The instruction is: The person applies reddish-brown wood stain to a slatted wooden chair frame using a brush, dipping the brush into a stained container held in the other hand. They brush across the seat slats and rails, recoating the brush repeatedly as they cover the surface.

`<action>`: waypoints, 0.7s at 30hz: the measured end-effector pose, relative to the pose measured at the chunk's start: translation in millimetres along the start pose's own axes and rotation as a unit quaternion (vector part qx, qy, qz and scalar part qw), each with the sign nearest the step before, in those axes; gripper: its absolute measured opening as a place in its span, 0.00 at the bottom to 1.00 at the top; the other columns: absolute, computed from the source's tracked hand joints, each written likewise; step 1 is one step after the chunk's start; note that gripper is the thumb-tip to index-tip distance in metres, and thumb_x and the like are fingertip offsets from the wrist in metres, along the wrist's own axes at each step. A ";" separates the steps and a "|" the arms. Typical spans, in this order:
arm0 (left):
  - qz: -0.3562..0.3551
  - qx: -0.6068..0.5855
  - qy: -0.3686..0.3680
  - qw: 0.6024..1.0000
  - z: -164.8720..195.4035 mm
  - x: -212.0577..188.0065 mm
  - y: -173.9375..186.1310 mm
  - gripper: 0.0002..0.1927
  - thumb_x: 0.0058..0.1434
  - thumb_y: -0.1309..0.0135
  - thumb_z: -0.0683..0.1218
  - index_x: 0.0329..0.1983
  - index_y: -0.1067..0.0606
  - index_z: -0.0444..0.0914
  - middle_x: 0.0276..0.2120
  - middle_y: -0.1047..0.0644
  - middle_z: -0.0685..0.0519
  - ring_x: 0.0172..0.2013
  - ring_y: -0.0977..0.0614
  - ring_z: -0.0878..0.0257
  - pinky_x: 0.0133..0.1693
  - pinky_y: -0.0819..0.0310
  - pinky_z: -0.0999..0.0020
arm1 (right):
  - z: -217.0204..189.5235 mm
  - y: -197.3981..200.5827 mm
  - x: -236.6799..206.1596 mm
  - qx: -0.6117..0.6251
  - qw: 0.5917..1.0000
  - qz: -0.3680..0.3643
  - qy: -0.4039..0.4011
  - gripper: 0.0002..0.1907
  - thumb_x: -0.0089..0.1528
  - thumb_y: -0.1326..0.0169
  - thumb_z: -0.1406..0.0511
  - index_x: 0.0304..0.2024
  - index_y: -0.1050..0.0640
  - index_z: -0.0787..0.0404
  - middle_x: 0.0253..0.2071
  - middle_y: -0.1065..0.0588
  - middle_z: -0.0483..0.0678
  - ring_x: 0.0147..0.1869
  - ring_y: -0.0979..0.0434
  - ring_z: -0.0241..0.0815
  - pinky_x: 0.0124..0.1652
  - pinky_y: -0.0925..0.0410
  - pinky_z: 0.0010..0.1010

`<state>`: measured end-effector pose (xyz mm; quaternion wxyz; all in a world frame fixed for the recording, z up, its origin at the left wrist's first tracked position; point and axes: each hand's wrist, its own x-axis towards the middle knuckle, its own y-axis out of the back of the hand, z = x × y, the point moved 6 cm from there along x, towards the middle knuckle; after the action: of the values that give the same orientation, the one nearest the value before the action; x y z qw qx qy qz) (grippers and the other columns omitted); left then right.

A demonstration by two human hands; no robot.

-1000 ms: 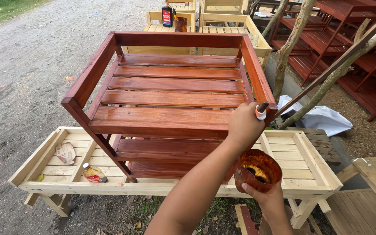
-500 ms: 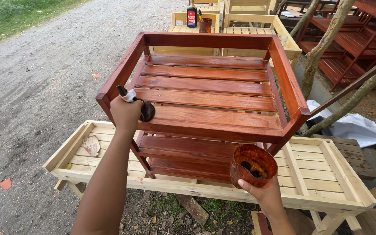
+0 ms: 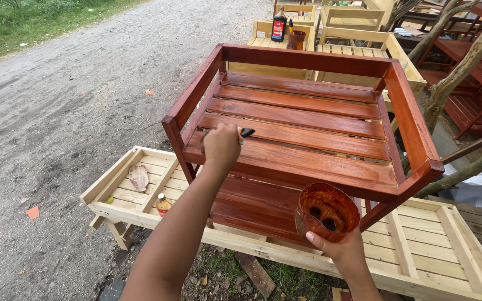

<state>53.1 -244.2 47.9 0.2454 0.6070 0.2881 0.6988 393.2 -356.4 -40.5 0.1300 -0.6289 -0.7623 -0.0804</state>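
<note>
**Brush on the slat, stain cup held below right**

I am reading the left hand [image 3: 221, 146] as clamped on a small brush [image 3: 245, 132], its bristle tip pointing right along a slat of the red-stained wooden rack [image 3: 308, 120]. The slats are running left to right, directly ahead of both hands. The right hand [image 3: 346, 255] is gripping a stain-smeared cup [image 3: 327, 212], nearer me, just beside the rack's front rail. The rack is sitting glossy and reddish-brown on an unfinished pale pallet frame [image 3: 436, 245].

left forearm [image 3: 179, 234]: bare, no sleeve | right hand [image 3: 344, 253]: bare, ungloved
</note>
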 end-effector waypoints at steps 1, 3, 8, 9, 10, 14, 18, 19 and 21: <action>-0.001 -0.002 0.030 1.000 -22.6 4.5 4.8 0.08 0.61 0.42 0.48 0.33 0.21 0.38 0.32 0.21 0.43 0.31 0.16 0.46 0.32 0.22 0.53 | -1.3 1.5 -1.9 0.003 1.000 0.000 0.003 0.46 0.46 0.30 0.70 0.65 0.35 0.63 0.60 0.27 0.53 0.64 0.27 0.48 0.61 0.31 0.43; -0.006 -0.009 0.052 0.999 -40.7 9.7 7.5 0.09 0.59 0.40 0.49 0.31 0.21 0.39 0.32 0.21 0.43 0.31 0.16 0.45 0.33 0.23 0.52 | 1.0 5.6 -5.5 0.004 1.000 0.007 -0.019 0.47 0.45 0.30 0.70 0.65 0.36 0.62 0.60 0.27 0.52 0.64 0.26 0.47 0.61 0.30 0.42; -0.007 -0.002 -0.022 1.000 8.1 -1.8 -8.1 0.06 0.58 0.41 0.47 0.32 0.21 0.40 0.32 0.21 0.43 0.30 0.16 0.47 0.33 0.22 0.54 | 4.9 3.4 0.1 -0.004 1.000 0.010 -0.012 0.47 0.45 0.31 0.71 0.65 0.35 0.63 0.59 0.27 0.53 0.64 0.26 0.47 0.60 0.31 0.42; -0.012 0.001 -0.043 0.999 17.0 -4.6 -12.1 0.06 0.58 0.41 0.47 0.32 0.21 0.39 0.33 0.21 0.43 0.30 0.16 0.48 0.32 0.22 0.54 | 5.4 2.0 2.8 -0.004 1.000 0.010 -0.009 0.47 0.45 0.31 0.71 0.65 0.36 0.63 0.59 0.27 0.53 0.63 0.26 0.47 0.60 0.31 0.41; -0.019 0.005 -0.063 0.998 20.3 -6.7 -15.0 0.06 0.57 0.41 0.46 0.32 0.21 0.38 0.34 0.21 0.43 0.30 0.16 0.48 0.31 0.22 0.55 | 6.3 0.7 3.3 -0.003 1.000 0.007 -0.009 0.47 0.44 0.31 0.72 0.65 0.36 0.62 0.59 0.27 0.52 0.63 0.26 0.47 0.60 0.30 0.41; 0.024 -0.008 -0.003 1.000 -28.7 18.5 -3.8 0.06 0.54 0.40 0.46 0.29 0.20 0.39 0.30 0.21 0.45 0.29 0.17 0.47 0.32 0.23 0.53 | 11.0 4.2 2.9 -0.001 0.999 0.006 -0.046 0.47 0.46 0.30 0.71 0.66 0.35 0.63 0.59 0.25 0.54 0.61 0.24 0.51 0.52 0.30 0.48; 0.043 -0.074 0.037 0.996 -38.1 38.1 -1.2 0.04 0.56 0.42 0.45 0.28 0.18 0.43 0.30 0.20 0.46 0.31 0.16 0.48 0.34 0.23 0.53 | 14.5 3.5 2.4 0.001 0.999 0.005 -0.039 0.47 0.46 0.29 0.71 0.66 0.35 0.63 0.58 0.25 0.54 0.59 0.23 0.51 0.47 0.26 0.45; 0.034 -0.092 0.044 0.994 -26.4 37.4 -5.3 0.04 0.57 0.42 0.44 0.28 0.18 0.44 0.30 0.20 0.46 0.31 0.16 0.48 0.34 0.23 0.53 | 14.8 2.0 1.5 -0.011 1.000 0.007 -0.023 0.46 0.45 0.30 0.71 0.65 0.35 0.63 0.57 0.25 0.53 0.60 0.24 0.47 0.51 0.25 0.38; 0.012 -0.112 0.004 0.994 14.9 30.4 -15.7 0.06 0.57 0.41 0.48 0.27 0.18 0.43 0.29 0.20 0.45 0.31 0.16 0.47 0.34 0.24 0.51 | 14.8 -1.8 4.9 -0.008 1.000 -0.006 -0.001 0.46 0.46 0.30 0.72 0.65 0.36 0.63 0.58 0.26 0.53 0.61 0.24 0.46 0.53 0.25 0.35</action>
<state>63.4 -210.4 59.7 0.3021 0.5762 0.2023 0.7320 389.1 -347.9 -53.1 0.1240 -0.6253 -0.7656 -0.0867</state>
